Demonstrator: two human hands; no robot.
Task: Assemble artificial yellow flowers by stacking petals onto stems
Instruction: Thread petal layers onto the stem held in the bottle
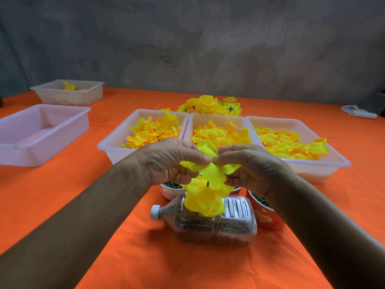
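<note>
Stem (pixel 207 183) mostly hidden by petals (pixel 210 174)

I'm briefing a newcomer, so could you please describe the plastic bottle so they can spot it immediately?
Start at the three petal-filled white trays in a row on the orange tablecloth. Nearer the person, below both hands, lies the plastic bottle. Unlike the upright cups beside it, it is clear, on its side, white cap pointing left, filled with dark bits.

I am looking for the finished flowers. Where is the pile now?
In the head view, the pile of finished flowers lies on the orange table, at its far middle, just behind the three petal trays.
</note>
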